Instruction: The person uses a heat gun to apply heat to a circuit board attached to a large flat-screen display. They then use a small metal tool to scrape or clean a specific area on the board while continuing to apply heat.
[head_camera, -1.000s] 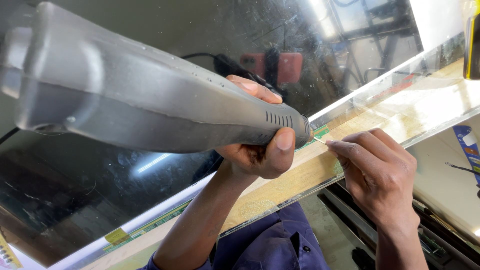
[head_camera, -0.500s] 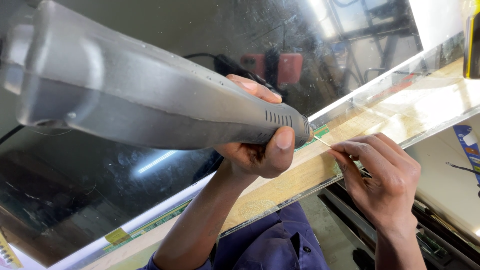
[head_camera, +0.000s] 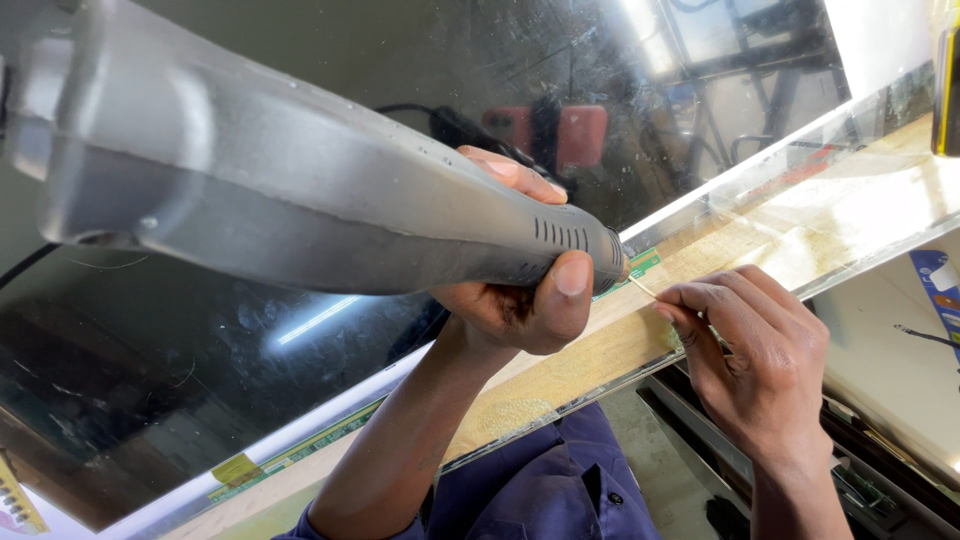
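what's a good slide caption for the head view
Left hand aims a grey power tool at a panel's edge strip while right hand pinches a thin wire.

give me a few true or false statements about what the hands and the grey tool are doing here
1. The left hand grips the grey power tool near its nose. True.
2. The right hand lies flat and open on the glass. False: its fingers are pinched around a thin strip by the tool's tip.
3. The tool's tip sits at the edge of the dark reflective panel, by a narrow green circuit strip. True.
4. The panel rests on a blue cloth. False: a pale wooden board lies under its edge.
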